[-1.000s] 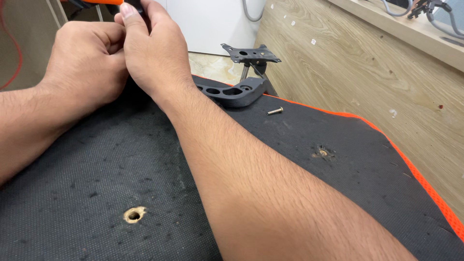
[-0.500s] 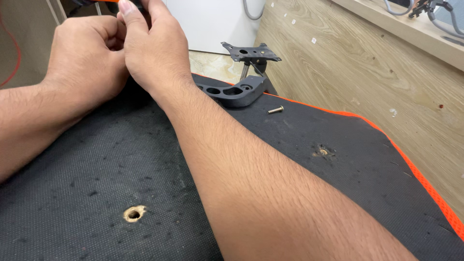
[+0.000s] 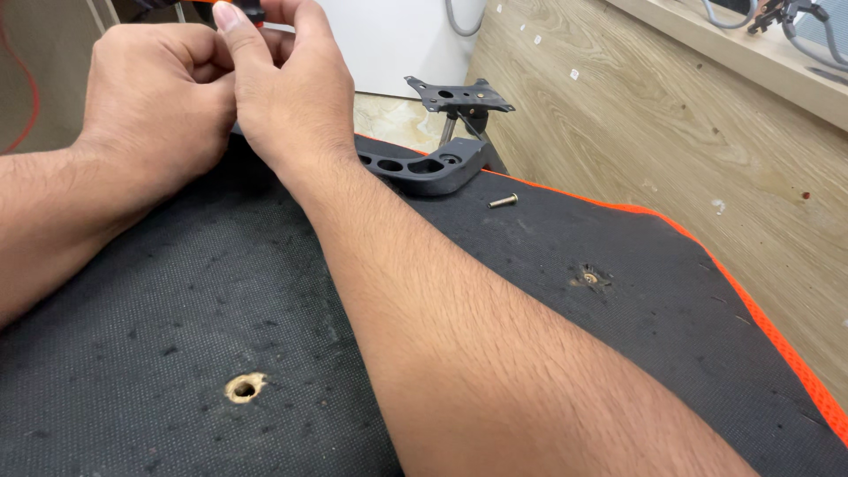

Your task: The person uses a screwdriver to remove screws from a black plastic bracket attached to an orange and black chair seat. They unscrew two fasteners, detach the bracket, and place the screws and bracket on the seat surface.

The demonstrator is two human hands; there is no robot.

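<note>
Left hand (image 3: 155, 97) curled, touching right hand (image 3: 287, 97); fingertips pinched.

Both hands, the left hand (image 3: 150, 97) and right hand (image 3: 287, 97), have shifted slightly up toward the frame's top edge.

Close head view, downward over hands (image 3: 221, 97)

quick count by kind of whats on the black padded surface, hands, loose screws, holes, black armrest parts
hands: 2, left hand and right hand
loose screws: 1, screw
holes in the black padded surface: 2, near hole and far hole
black armrest parts: 1, armrest
total: 6
</note>
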